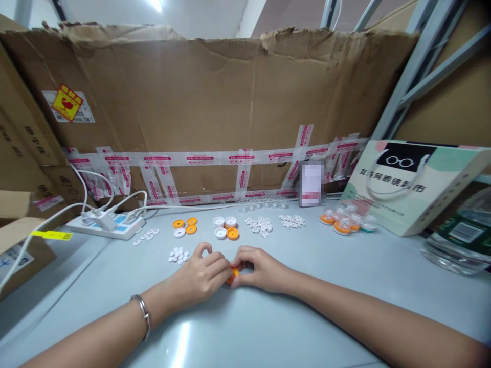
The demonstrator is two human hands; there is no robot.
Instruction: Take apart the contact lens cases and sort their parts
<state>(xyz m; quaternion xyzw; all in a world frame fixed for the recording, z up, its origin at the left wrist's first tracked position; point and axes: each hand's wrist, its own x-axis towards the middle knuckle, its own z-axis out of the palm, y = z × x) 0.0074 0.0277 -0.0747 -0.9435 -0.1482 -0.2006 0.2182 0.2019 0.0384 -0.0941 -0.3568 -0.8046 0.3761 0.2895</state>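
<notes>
Low over the middle of the table, an orange round plastic part [232, 276] is between my two hands. My right hand [264, 270] pinches its right side between thumb and fingers. My left hand [203, 273] is closed on its left side, with the index finger bent up and the thumb hidden. Just beyond lie white and orange round cups [220, 233], thin orange and white rings [179, 232], and a cluster of small white discs [178, 255]. Farther right are two piles of small white printed pieces [259, 226].
A power strip [111, 225] with plugged-in cables stands at the left. Clear domes [263, 204] line the back near a phone [311, 184]. At the right are assembled domed pieces [341, 221], a gift box [406, 184] and a large water bottle [460, 235]. Tall cardboard [210, 102] walls the back.
</notes>
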